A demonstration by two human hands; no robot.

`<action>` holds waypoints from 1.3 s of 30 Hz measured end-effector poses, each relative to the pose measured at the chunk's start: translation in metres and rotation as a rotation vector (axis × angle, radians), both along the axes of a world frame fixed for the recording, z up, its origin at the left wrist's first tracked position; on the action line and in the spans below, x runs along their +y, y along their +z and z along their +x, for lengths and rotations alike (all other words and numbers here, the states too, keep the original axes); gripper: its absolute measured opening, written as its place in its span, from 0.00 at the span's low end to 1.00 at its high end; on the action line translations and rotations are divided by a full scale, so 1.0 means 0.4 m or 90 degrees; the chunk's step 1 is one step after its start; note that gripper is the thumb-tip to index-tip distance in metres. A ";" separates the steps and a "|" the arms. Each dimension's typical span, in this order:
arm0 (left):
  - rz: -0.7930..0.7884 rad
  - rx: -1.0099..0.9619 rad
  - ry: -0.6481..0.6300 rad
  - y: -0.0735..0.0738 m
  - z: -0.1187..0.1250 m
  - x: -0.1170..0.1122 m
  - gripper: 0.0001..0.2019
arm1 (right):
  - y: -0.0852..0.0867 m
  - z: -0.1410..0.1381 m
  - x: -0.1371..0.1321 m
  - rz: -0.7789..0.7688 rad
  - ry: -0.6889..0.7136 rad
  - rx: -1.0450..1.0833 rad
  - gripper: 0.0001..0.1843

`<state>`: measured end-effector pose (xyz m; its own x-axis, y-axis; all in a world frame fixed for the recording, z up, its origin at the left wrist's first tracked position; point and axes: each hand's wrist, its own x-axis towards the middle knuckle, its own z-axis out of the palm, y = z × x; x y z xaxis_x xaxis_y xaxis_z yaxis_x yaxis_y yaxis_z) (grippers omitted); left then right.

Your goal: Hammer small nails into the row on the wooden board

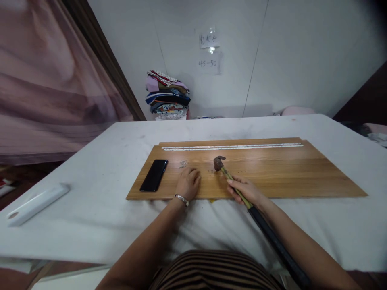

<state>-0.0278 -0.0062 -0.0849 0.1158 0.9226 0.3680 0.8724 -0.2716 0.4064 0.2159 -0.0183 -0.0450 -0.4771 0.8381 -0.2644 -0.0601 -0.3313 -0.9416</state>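
Note:
My right hand is wrapped around the upper part of a claw hammer's yellow-green handle, whose black grip runs back along my forearm. The rusty hammer head is over the middle of a wooden board. On the board's left half rests my left hand, fingers curled in and pressed together; anything within them is hidden. A few loose nails lie just beyond it. Small dark spots form a row on the board near the hammer head. A black phone lies left of my left hand.
Two thin white measuring strips run along the board's far side. The board is on a white-covered table. A white plastic piece with a hole lies at the left. Folded clothes are stacked beyond the table, against the wall.

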 end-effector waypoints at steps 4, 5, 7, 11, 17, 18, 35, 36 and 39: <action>0.002 -0.008 -0.003 0.002 0.001 -0.002 0.09 | -0.002 0.000 0.000 -0.009 0.006 -0.002 0.20; 0.002 -0.008 -0.002 0.002 0.001 -0.003 0.09 | -0.002 -0.001 0.000 -0.010 0.003 -0.003 0.20; 0.003 -0.006 0.000 0.004 0.002 -0.005 0.08 | 0.001 -0.002 -0.002 -0.010 -0.004 -0.003 0.20; 0.009 -0.002 -0.001 0.010 0.003 -0.008 0.06 | 0.007 -0.004 -0.004 -0.004 -0.003 0.001 0.20; -0.004 0.006 -0.001 0.024 0.009 -0.016 0.10 | 0.006 -0.004 -0.003 0.000 0.007 -0.010 0.21; -0.013 0.012 0.004 0.026 0.010 -0.018 0.10 | 0.006 -0.005 -0.003 0.002 0.005 -0.009 0.21; -0.074 0.040 0.029 0.036 0.015 -0.024 0.08 | 0.007 -0.004 -0.003 -0.004 -0.006 0.013 0.20; -0.073 0.038 0.027 0.034 0.014 -0.024 0.08 | 0.006 -0.004 -0.003 -0.004 -0.003 0.011 0.20; -0.073 0.031 0.024 0.033 0.013 -0.023 0.09 | 0.004 -0.003 -0.002 -0.002 0.002 0.006 0.20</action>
<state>-0.0224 -0.0153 -0.0719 0.0955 0.9621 0.2553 0.9003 -0.1929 0.3902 0.2146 -0.0191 -0.0434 -0.4815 0.8361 -0.2629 -0.0675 -0.3344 -0.9400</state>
